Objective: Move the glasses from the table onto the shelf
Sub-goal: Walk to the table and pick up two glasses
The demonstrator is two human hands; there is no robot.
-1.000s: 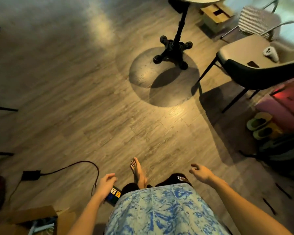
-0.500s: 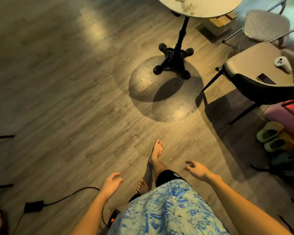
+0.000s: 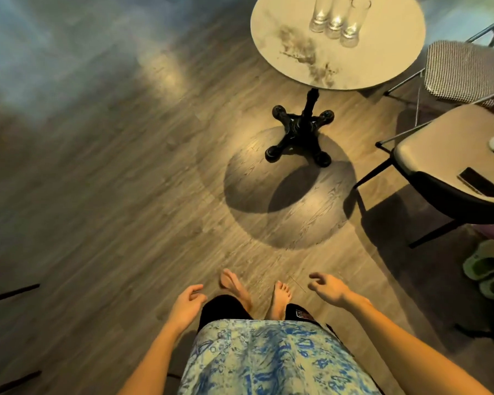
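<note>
Nearest: patterned blue shirt at the bottom of view, two bare forearms reaching out ahead. Left hand (image 3: 186,305) low beside the hip, fingers (image 3: 196,289) loosely curled, holding nothing. Right hand (image 3: 330,287) held a little forward, fingers (image 3: 315,276) slack and spread, also empty. Bare feet (image 3: 281,293) on the wooden floor (image 3: 111,223), just ahead of the hands.

Middle ground: black four-footed pedestal base (image 3: 300,138), its round shadow on the boards. To the right, a chair (image 3: 451,166) with a dark phone-like slab and a small white device on the seat.

Far: round pale surface (image 3: 297,47), with three clear glasses (image 3: 335,19) standing upright in a tight row, touching or nearly so, toward its far side. Tops cut off by the frame edge. No shelf in view.

Judgement: approach stage, nothing picked up yet. Next move calls for closing on the surface and reaching over its near half to the row; taking an end glass first seems safest, since the neighbours stand close enough to knock.
</note>
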